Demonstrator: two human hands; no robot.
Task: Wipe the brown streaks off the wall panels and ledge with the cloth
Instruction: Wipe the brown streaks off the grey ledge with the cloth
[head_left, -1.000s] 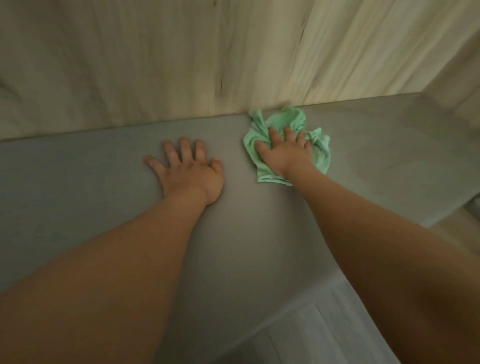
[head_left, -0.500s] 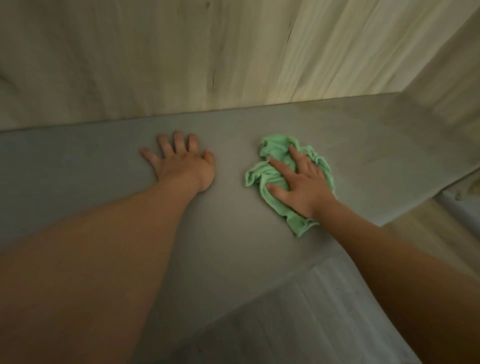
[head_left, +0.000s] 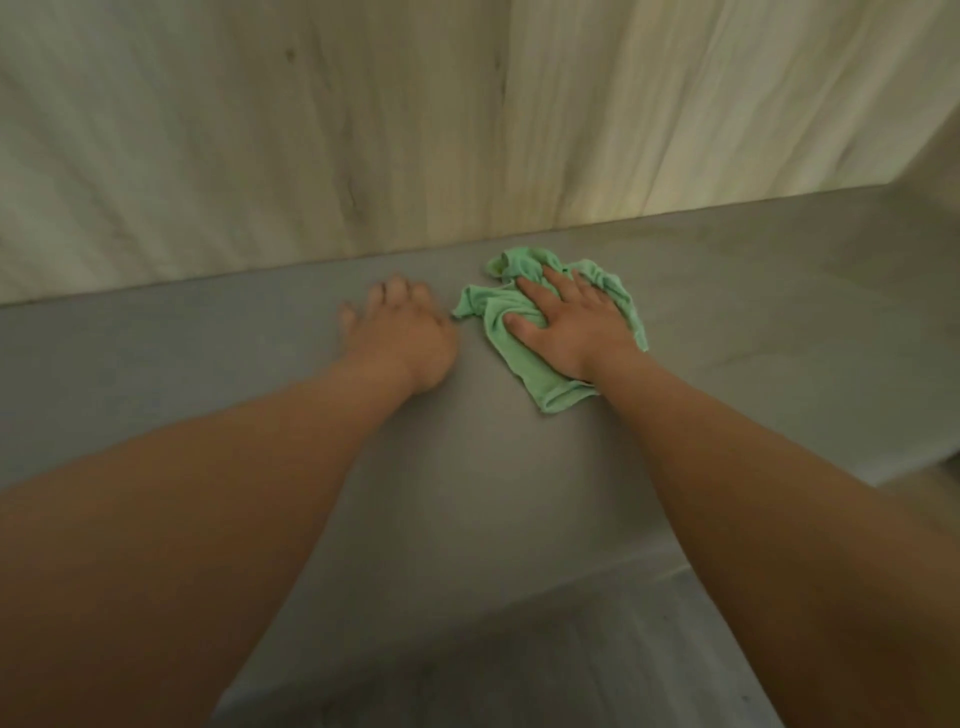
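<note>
Pressing cloth (head_left: 540, 382) on ledge (head_left: 753, 322) | right fingers (head_left: 535, 293) spread | left fingers (head_left: 396, 290) resting, empty

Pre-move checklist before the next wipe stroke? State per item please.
1. Hold on the cloth: ok. The right hand presses flat on it, on the ledge.
2. Cloth spread out: not ok. It is bunched and creased.
3. Path to the left free: not ok. The left hand rests on the ledge right beside the cloth's corner.
4. Path to the right free: ok. Bare ledge there.
5. Streaks left on ledge: cannot tell; the picture is dim and blurred.
6. Streaks on the wall panels: cannot tell; the dark lines may be wood grain.
</note>
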